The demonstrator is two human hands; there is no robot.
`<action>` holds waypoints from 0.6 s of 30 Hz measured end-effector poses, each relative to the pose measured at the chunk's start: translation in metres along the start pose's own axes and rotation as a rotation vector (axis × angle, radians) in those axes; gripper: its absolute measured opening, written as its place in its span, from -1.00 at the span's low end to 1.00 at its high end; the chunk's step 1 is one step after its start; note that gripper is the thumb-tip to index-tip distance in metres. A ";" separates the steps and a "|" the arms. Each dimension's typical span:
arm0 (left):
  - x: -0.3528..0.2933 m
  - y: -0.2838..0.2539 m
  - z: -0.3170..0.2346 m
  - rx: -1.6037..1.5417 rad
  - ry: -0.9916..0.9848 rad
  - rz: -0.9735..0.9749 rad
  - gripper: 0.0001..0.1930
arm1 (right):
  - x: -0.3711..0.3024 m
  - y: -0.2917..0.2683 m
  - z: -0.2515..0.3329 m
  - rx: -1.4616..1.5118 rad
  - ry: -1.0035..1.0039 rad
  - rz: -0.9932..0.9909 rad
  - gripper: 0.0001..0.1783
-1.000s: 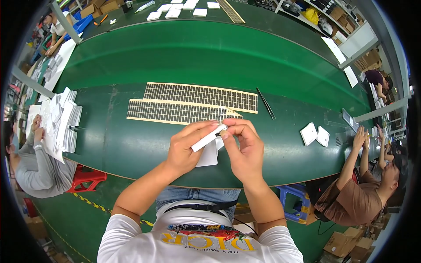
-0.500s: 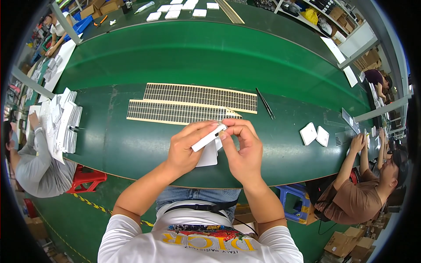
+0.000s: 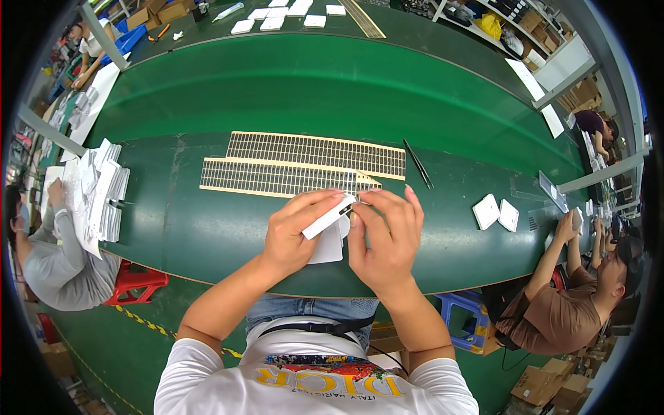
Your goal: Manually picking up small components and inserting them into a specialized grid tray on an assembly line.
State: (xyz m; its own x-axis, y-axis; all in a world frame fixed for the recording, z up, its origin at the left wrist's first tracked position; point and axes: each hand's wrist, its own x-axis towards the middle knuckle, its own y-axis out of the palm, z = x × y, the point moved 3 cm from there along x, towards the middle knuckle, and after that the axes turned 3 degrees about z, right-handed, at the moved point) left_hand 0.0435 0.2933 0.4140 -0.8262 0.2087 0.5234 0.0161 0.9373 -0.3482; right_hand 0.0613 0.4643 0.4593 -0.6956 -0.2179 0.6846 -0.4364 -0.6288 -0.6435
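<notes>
My left hand (image 3: 294,234) is closed round a flat white plastic case (image 3: 324,221), held tilted on its narrow side above the bench. A small dark patch shows at the right end of that side. My right hand (image 3: 389,242) has its thumb and fingertips curled at this end, by the dark patch; exactly what the fingertips pinch is partly hidden. Below the case a white flat piece (image 3: 328,250) shows between my hands; I cannot tell whether it belongs to the case. Just beyond my fingers lie two long sheets of small black stickers (image 3: 259,178), one overlapping the other.
Black tweezers (image 3: 418,164) lie right of the sheets. Two white square cases (image 3: 486,211) sit farther right. White papers (image 3: 104,197) are stacked at left. Beyond the green belt (image 3: 311,83), more white cases (image 3: 273,23) lie on the far bench. Co-workers sit at both sides.
My right thumb has slid down off the case's end and the fingers have lifted and spread a little. More of the dark patch now shows. My left hand stays in place.
</notes>
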 end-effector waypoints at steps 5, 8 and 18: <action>0.000 0.000 -0.001 -0.034 -0.038 0.016 -0.56 | -0.004 0.000 -0.007 0.172 0.022 -0.003 -0.76; -0.001 -0.001 -0.002 -0.073 -0.071 0.039 -0.54 | -0.003 0.000 -0.005 0.175 -0.061 0.017 -0.76; 0.003 0.012 -0.006 -0.233 -0.090 0.193 -0.54 | -0.010 -0.005 -0.032 0.243 0.101 0.007 -0.71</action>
State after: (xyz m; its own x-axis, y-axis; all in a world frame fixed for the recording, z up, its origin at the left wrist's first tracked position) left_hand 0.0447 0.3065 0.4156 -0.8415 0.3730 0.3908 0.2973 0.9237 -0.2416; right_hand 0.0519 0.4936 0.4445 -0.7571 -0.1547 0.6348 -0.2898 -0.7912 -0.5385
